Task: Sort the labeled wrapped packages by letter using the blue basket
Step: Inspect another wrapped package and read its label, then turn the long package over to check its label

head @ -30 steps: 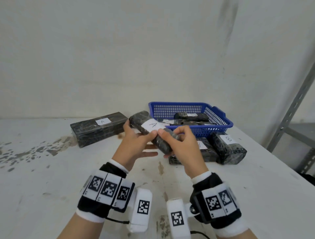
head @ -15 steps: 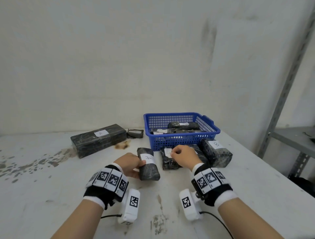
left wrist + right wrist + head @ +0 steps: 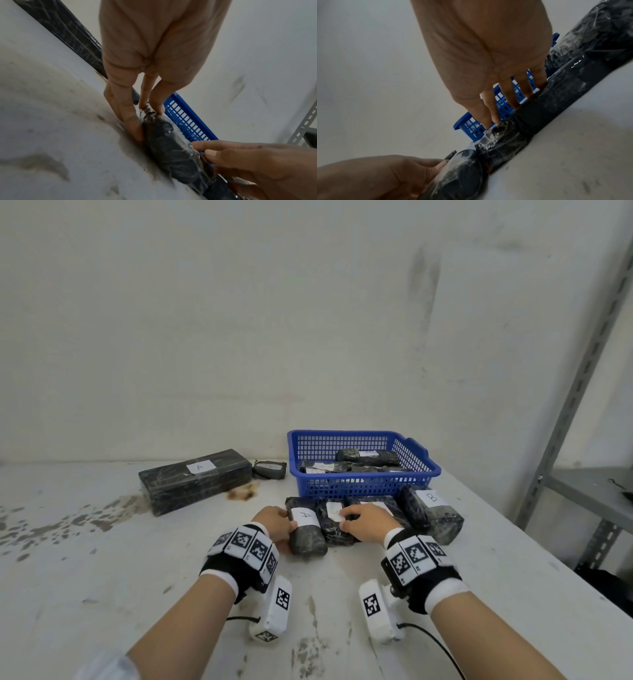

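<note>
A black wrapped package labeled A (image 3: 306, 537) lies on the white table in front of the blue basket (image 3: 342, 435). My left hand (image 3: 274, 520) presses its left side with straight fingers (image 3: 127, 115), so that it lies against a second wrapped package (image 3: 334, 529). My right hand (image 3: 359, 517) rests its straight fingertips (image 3: 485, 120) on top of that second package (image 3: 501, 139) and the one beyond it. A package labeled B (image 3: 433, 513) lies at the right end of the row. Several wrapped packages lie inside the basket.
A long black box labeled A (image 3: 195, 481) lies at the back left, with a small dark packet (image 3: 269, 469) beside it. A grey metal shelf frame (image 3: 579, 378) stands past the table's right edge. Stains mark the table on the left.
Both hands held package A in the air a second ago. It now lies on the table, slid right against the second package by my left hand; my right hand moved onto that neighbour.
</note>
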The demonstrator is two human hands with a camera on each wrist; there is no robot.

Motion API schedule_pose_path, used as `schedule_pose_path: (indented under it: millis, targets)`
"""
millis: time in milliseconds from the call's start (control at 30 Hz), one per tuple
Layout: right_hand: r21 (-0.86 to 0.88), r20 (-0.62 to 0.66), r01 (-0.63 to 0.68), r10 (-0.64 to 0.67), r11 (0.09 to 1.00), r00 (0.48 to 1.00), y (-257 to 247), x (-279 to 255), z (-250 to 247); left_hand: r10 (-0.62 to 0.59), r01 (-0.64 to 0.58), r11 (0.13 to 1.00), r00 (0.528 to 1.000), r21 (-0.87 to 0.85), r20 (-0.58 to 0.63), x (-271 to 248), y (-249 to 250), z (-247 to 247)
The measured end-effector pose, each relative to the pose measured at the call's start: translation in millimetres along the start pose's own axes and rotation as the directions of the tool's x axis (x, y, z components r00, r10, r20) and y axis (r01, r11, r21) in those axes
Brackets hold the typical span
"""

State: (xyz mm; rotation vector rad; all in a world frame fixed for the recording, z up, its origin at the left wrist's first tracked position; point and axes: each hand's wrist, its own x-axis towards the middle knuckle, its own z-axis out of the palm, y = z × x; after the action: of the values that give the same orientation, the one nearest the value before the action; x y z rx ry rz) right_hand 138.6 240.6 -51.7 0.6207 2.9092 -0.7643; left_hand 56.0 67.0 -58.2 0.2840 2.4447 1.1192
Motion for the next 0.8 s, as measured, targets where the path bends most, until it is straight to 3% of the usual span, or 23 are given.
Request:
schedule_pose_path:
  millis: [100, 233, 333, 433, 533, 600, 700, 800]
  targets:
    - [0.009, -0.002, -0.003, 0.003, 1.0, 1.0, 0, 1, 0, 0.021, -0.018, 0.996, 0.999, 0.083, -0.029, 4, -1, 1]
    - [0.073, -0.068, 0.009, -0.004, 0.997, 0.998, -5, -3, -2, 0.008, -0.007, 1.0, 1.0, 0.03, -0.017, 11, -3, -4]
    - [0.241, -0.24, 0.064, -0.004, 0.968, 0.971, -13, -4, -2, 0.027, -0.039, 0.998, 0.978, -0.052, -0.207, 21, -8, -28]
    - [0.358, -0.314, 0.153, -0.036, 0.921, 0.949, -36, -6, 0, 0.02, -0.071, 0.993, 0.896, -0.098, -0.443, 39, -24, -72]
    - [0.479, -0.255, 0.229, -0.115, 0.848, 0.96, -71, -1, 8, -0.163, 0.085, 0.983, 0.805, -0.161, -0.57, 58, -45, -116]
    - [0.555, -0.193, 0.23, -0.145, 0.799, 0.97, -97, 9, 15, -0.265, 0.202, 0.964, 0.769, -0.173, -0.582, 64, -57, -138]
    - [0.637, -0.115, 0.183, -0.143, 0.749, 0.983, -135, 39, 26, -0.31, 0.286, 0.949, 0.767, -0.133, -0.562, 73, -77, -165]
    - [0.613, -0.063, 0.146, -0.137, 0.777, 0.989, -166, 73, 33, -0.331, 0.319, 0.941, 0.787, -0.116, -0.521, 92, -97, -187]
